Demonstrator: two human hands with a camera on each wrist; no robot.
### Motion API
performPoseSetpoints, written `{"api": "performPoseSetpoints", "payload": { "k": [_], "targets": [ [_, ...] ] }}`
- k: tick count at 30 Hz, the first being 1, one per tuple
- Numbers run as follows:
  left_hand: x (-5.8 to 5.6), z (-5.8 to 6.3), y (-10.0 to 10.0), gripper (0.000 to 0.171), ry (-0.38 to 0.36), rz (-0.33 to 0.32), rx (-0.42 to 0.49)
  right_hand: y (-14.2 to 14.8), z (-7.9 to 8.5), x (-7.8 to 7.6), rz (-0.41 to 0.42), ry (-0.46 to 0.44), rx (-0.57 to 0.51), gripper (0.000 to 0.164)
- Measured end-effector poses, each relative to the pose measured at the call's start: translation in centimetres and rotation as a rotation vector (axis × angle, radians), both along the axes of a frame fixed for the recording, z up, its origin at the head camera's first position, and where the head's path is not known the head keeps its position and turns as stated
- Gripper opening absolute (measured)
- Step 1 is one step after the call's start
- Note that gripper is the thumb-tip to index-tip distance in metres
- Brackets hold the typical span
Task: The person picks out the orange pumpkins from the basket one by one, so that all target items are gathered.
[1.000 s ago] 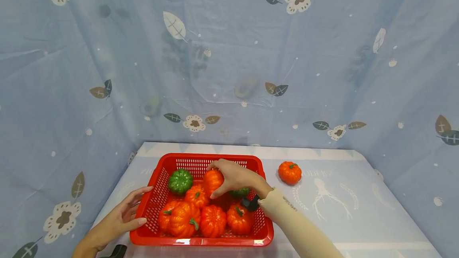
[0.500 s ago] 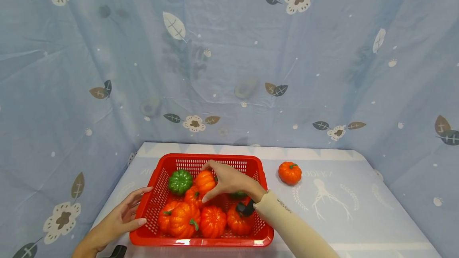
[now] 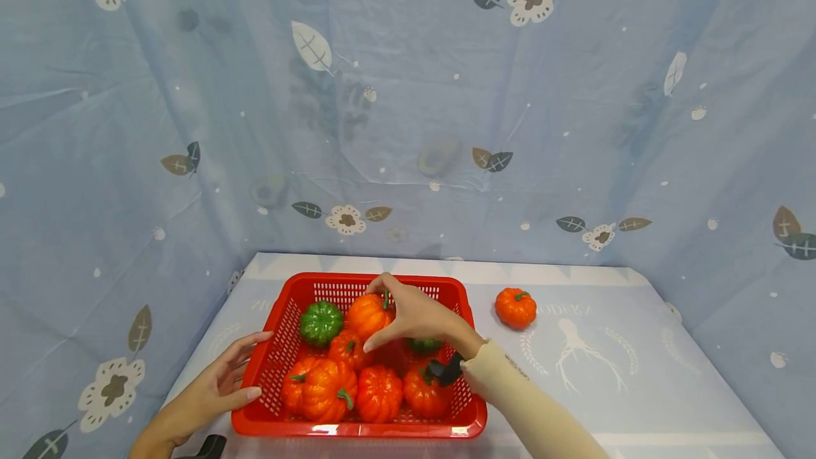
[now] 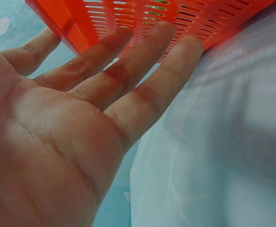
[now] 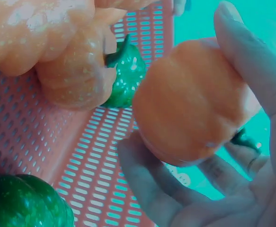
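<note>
My right hand (image 3: 414,314) holds a small orange pumpkin (image 3: 368,315) over the back of a red plastic basket (image 3: 357,430). In the right wrist view the same pumpkin (image 5: 190,101) lies between thumb and fingers, its green stem partly hidden. On the basket's left side my left hand (image 3: 213,384) touches the outer wall with its fingers (image 4: 142,97) extended. Inside the basket are a green pumpkin (image 3: 321,323), a small orange one (image 3: 348,349) and several larger orange pumpkins (image 3: 379,394) along the front. Another green pumpkin (image 3: 426,346) is partly hidden below my right wrist.
One orange pumpkin (image 3: 516,308) sits outside the basket, to its right, on the pale patterned table cover (image 3: 637,360). A blue floral curtain (image 3: 408,105) encloses the back and both sides.
My right hand has shifted the small orange pumpkin left, then slightly up and back in the head view; its stem now shows at the top. My left hand and the basket stay put.
</note>
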State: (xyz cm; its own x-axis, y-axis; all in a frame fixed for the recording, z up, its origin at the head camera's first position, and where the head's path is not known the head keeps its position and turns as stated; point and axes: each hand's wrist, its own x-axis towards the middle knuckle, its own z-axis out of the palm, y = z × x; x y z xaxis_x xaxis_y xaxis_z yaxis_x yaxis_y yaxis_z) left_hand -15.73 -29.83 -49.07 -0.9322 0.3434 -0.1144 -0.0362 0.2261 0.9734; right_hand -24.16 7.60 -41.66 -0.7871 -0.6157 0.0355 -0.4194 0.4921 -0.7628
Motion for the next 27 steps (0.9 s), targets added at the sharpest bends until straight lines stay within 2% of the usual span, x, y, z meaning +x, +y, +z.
{"api": "performPoseSetpoints", "payload": {
  "k": [5,11,17,23,27],
  "targets": [
    [-0.1,0.1,0.1,0.078,0.006,-0.006,0.001,0.9,0.4,0.1,-0.014,0.022,-0.040,0.075],
    [-0.3,0.1,0.1,0.076,0.015,-0.032,0.028,2.5,0.8,0.1,-0.069,0.065,-0.068,0.083],
    [-0.2,0.0,0.1,0.078,0.013,-0.014,0.003,4.5,1.1,0.2,-0.125,0.082,-0.088,0.084],
    [-0.5,0.3,-0.1,0.076,0.028,-0.032,-0.019,6.8,1.4,0.2,-0.215,0.084,-0.088,0.082],
    [-0.4,0.6,-0.2,0.077,0.021,-0.027,-0.050,8.4,1.3,0.4,-0.244,0.093,-0.108,0.082]
  ]
}}
